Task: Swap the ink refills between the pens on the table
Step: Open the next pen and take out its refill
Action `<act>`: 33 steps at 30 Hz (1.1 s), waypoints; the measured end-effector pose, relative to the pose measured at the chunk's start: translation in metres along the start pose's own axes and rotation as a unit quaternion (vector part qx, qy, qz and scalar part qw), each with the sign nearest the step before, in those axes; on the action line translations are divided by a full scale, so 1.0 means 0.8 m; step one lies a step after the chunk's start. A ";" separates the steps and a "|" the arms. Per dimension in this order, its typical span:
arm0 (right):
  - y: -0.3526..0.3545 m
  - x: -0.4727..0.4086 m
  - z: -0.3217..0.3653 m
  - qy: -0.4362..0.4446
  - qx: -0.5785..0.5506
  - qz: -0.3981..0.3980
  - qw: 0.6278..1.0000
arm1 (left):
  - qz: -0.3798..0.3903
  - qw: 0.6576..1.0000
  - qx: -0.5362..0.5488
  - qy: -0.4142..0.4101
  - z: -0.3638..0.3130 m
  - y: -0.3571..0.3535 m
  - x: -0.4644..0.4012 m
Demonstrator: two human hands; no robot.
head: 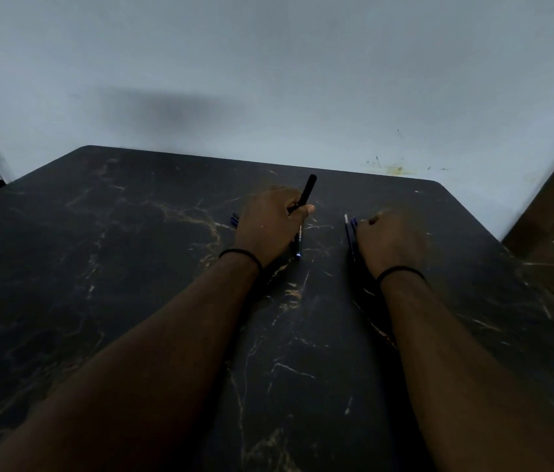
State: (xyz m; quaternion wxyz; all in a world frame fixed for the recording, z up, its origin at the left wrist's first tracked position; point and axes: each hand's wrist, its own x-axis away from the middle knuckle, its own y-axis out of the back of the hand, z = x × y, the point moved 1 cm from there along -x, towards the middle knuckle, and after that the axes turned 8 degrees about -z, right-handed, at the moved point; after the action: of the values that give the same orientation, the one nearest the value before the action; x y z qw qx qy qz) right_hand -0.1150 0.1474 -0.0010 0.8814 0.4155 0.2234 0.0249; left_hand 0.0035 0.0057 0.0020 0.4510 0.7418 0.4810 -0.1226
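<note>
On the dark marbled table [132, 267], far left of the action, a small blue piece [234, 220] peeks out just beside the left hand, maybe a cap or a pen end, too hidden to call. Moving right, the left hand [268, 226] is curled tight around a black pen [307, 195], thumb pressed on the barrel, the top pointing up and away toward the wall while the lower end with a blue tip reaches down to the table near the wrist. Its long axis runs nearly straight away from the person, tilted a touch right.

Across a bare gap, a blue pen and a thin pale-tipped stick, likely a refill [346, 222], lie side by side on the table, both pointing away as well, roughly in line with the black pen. Right up against them sits the right hand [388, 240], fingers bunched down over their right side; whether it actually grips them or just rests there, I cannot tell, the picture is soft.

So the right hand is plainly the nearer one to that refill, and I'd judge any pick-up comes from that side, pinching along the length.
</note>
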 end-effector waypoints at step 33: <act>0.014 0.031 0.060 0.152 -0.047 -0.010 0.987 | -0.034 0.999 -0.027 0.011 0.008 0.009 -0.003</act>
State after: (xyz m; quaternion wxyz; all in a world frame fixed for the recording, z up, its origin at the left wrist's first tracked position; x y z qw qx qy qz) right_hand -0.0714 0.1259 0.0244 0.8561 0.3625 0.3574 0.0895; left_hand 0.0095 -0.0017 0.0042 0.4614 0.7137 0.5141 -0.1163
